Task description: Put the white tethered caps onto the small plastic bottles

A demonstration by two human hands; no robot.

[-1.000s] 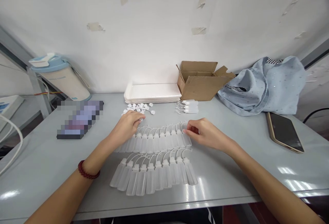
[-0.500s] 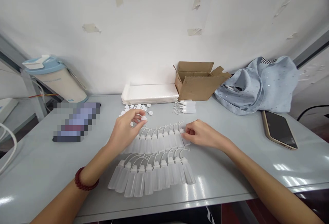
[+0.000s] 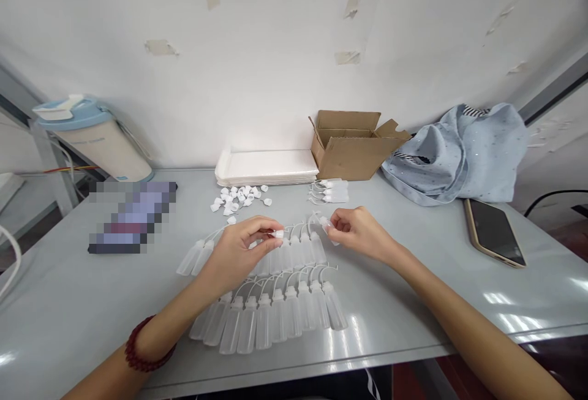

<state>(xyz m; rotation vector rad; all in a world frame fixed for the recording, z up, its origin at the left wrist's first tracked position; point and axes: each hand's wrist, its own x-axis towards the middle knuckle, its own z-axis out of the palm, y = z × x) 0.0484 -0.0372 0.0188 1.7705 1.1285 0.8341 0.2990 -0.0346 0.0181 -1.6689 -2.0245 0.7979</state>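
Observation:
Between thumb and fingertips, my left hand pinches a small white cap above the back row of bottles. My right hand is closed on a translucent squeeze bottle at the right end of that row, its neck pointing up and left. Clear bottles with thin curved white straps lie side by side in a back row, partly covered by my left hand, and in a front row. Loose white caps are heaped behind my left hand.
Three bottles lie before an open cardboard box. A stack of white padded sheets rests against the wall. A tumbler and blurred phone are left; a blue cloth bag and phone are right.
My left hand has moved right and toward me with the cap, away from the cap heap. My right hand has lifted the end bottle out of the back row.

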